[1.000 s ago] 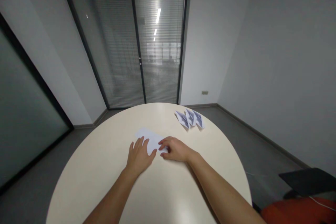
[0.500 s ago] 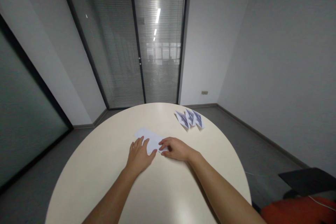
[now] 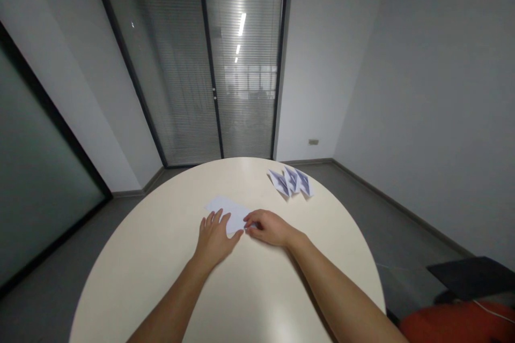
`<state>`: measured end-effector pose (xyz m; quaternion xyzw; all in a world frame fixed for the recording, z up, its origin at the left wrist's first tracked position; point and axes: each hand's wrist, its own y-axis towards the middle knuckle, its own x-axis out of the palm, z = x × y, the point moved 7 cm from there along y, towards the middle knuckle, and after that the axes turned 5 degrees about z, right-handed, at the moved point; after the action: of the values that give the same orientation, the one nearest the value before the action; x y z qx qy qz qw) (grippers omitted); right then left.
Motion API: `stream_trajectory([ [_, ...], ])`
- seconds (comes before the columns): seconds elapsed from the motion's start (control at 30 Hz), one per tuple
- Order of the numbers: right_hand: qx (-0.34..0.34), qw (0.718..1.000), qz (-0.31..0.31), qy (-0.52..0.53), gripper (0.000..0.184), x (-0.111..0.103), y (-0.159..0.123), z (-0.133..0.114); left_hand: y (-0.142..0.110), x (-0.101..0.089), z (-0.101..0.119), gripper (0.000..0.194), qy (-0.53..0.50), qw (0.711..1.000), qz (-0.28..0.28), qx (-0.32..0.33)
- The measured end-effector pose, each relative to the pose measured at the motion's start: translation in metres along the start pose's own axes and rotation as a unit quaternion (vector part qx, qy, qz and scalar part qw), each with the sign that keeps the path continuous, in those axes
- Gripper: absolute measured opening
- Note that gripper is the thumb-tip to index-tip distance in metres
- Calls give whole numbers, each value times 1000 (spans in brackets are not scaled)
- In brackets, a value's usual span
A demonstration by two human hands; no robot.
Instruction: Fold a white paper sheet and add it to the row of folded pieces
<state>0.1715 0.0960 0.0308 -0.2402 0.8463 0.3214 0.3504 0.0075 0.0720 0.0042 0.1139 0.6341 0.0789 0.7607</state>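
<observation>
Light and easily creased, the white paper (image 3: 232,208) looked best held by its edges, my left hand (image 3: 213,239) spread over it, my right hand (image 3: 272,228) curled there, pinch unclear!

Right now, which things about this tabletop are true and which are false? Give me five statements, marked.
1. The left hand and the right hand are both at the white paper. True.
2. The left hand is clenched in a fist. False: its fingers are spread.
3. Folded paper pieces lie towards the far side of the table. True.
4. There are six folded paper pieces. False: three show.
5. The table has a curved edge. True.
</observation>
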Motion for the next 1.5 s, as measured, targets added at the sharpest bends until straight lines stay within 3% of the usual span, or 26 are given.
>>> stream_trajectory([
  [0.1, -3, 1000, -6, -2, 19, -1, -1, -2, 0, 0, 0, 63, 0, 1000, 8, -2],
  [0.23, 14, 1000, -10, -19, 35, -2, -2, 1, 0, 1, 0, 63, -4, 1000, 11, -9],
  [0.37, 28, 999, 7, -33, 16, -2, 0, 3, 0, 2, 0, 63, -6, 1000, 13, -11],
  [0.47, 37, 998, 24, -52, 13, -4, 1, 2, 0, 2, 0, 61, -8, 1000, 14, -10],
  [1.03, 31, 997, 35, -64, 12, 3, 5, 4, 1, 3, 2, 57, -10, 999, 32, -18],
  [1.23, 17, 997, 46, -59, 24, 2, 3, 7, 0, 3, 3, 57, -11, 999, 31, -19],
  [1.5, 17, 997, 41, -62, 20, 1, 3, 2, -1, 2, 5, 59, -13, 999, 28, -26],
])
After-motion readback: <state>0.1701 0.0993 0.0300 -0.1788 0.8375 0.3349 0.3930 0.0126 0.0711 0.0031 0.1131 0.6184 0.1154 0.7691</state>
